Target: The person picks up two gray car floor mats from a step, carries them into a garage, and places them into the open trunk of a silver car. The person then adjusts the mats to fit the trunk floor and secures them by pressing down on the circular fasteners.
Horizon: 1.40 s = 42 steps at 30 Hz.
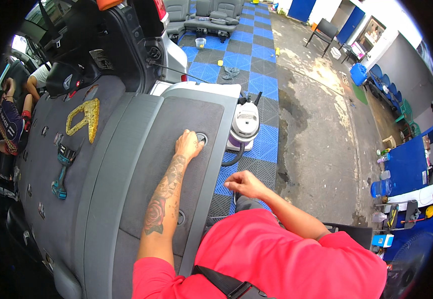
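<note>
My tattooed left arm reaches over the carpeted inner panel (151,164) of a lowered tailgate. At its outer edge, my left hand (189,145) is closed with its fingertips at a round recessed ring (203,138); how far they go into it is hidden. A second round ring (181,217) sits closer to me, partly behind my forearm. My right hand (246,184) hangs in the air beside the tailgate edge, fingers curled, and nothing shows in it.
A cordless drill (63,169) and a yellow sponge-like frame (84,119) lie on the grey cargo floor. Another person (12,114) sits inside the vehicle. A white vacuum cleaner (245,122) stands past the tailgate on blue and black tiles (263,134). Removed seats (211,17) are farther off.
</note>
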### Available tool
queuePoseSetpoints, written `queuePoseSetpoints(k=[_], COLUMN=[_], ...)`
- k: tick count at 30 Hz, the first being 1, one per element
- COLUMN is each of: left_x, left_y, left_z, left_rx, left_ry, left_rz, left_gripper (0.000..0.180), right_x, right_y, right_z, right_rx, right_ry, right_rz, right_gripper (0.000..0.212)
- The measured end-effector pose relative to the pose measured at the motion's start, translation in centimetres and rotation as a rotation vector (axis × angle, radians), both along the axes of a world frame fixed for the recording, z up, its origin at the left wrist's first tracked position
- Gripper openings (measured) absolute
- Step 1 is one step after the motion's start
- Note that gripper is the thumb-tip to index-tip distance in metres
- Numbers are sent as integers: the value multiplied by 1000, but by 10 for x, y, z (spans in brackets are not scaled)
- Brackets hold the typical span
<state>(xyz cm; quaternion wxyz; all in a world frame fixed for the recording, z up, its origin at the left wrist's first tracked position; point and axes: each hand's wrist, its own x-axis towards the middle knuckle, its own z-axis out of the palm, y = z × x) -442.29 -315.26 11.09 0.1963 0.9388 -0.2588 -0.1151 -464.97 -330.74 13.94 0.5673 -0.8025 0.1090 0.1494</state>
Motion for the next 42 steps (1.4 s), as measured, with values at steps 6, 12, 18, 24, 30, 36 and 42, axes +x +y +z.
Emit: queuePoseSetpoints(k=[6, 12, 18, 24, 30, 36, 42], left_x=[25, 4, -30, 11, 25, -40, -148], left_y=[0, -1, -23, -24, -18, 49, 21], left_z=[14, 43, 42, 57, 114, 148, 9], left_rx=[-3, 141, 125, 405, 465, -327, 237], left_ry=[-103, -121, -200, -242, -233, -791, -126], left_rz=[-452, -375, -21, -451, -304, 1010, 1057], left_gripper=[26, 27, 24, 9, 18, 41, 69], right_x=[62, 159, 224, 268, 289, 285, 269], right_y=[-94, -166, -164, -143, -144, -138, -49], right_z=[-4, -11, -23, -10, 7, 39, 11], right_rx=[55, 49, 87, 194, 302, -109, -412], right_ry=[-126, -198, -264, -288, -215, -657, -865], right_rz=[-166, -135, 34, 293, 183, 305, 858], right_gripper=[31, 36, 26, 27, 27, 42, 62])
